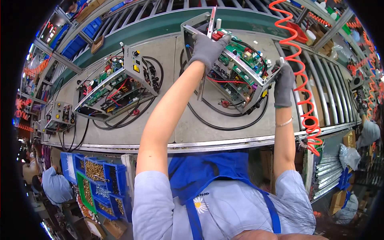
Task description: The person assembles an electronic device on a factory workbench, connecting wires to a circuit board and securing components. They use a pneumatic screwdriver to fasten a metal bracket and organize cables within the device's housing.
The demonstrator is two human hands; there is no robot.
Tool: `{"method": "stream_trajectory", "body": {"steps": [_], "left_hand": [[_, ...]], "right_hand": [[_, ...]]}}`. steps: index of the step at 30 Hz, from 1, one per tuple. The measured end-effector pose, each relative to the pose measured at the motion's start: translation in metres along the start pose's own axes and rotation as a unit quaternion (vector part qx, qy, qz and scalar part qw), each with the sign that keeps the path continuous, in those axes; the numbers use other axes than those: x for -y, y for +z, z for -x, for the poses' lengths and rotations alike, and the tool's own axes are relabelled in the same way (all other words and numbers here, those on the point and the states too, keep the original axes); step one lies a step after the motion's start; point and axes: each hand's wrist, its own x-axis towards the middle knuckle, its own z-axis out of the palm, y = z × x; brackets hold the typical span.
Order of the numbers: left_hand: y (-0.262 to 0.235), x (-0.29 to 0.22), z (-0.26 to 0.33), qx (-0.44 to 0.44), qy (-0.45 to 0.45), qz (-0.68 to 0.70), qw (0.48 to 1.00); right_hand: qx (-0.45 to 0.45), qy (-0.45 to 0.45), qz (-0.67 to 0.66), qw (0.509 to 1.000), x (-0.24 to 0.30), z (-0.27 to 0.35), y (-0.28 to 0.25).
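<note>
In front of me an open metal-framed electronic unit [240,66] with green circuit boards and wires lies on the bench. My left hand [210,49], in a grey glove, is closed at its upper left, around a long thin metal strip [211,23]. The strip stands out above the hand and shows again below it. My right hand [284,82], gloved too, is closed at the unit's right end, by the end panel's edge. What its fingertips grip is partly hidden. A black cable [224,127] loops around the unit's near side.
A similar unit [116,86] sits to the left on the grey bench [160,128], with a further one [60,116] beyond. A coiled red air hose [298,60] hangs beside my right hand. Blue parts bins [96,170] stand below left. Rollers [328,96] lie right; people work nearby.
</note>
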Motion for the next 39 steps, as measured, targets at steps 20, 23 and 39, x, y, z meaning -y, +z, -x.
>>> {"method": "stream_trajectory", "body": {"steps": [20, 23, 39], "left_hand": [[0.137, -0.056, -0.037, 0.397, 0.261, -0.088, 0.876], [0.134, -0.060, -0.051, 0.353, 0.333, -0.181, 0.855], [-0.083, -0.002, 0.224, 0.133, 0.031, -0.130, 0.982]], "right_hand": [[-0.051, 0.023, 0.171, 0.984, 0.070, 0.225, 0.057], [0.024, 0.032, 0.097, 0.994, 0.064, 0.234, 0.081], [-0.060, -0.044, 0.255, 0.964, 0.036, 0.007, -0.076]]}}
